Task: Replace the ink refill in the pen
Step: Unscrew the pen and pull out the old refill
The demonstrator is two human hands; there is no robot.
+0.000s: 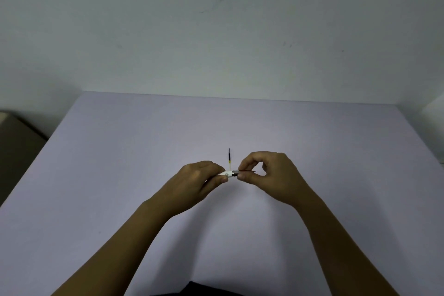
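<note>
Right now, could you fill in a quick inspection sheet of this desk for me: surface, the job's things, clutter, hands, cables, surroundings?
Surface: pale lilac table, plain.
Job's things: white pen held level between both hands; a thin dark part sticks out of it to the right; refill lies on the table just beyond the hands.
Clutter: nothing seen.
Hands: left hand grips the pen's white body; right hand pinches its dark metal end.
Cables: nothing seen.
Surroundings: scuffed pale wall behind the table; brown box at far left.
</note>
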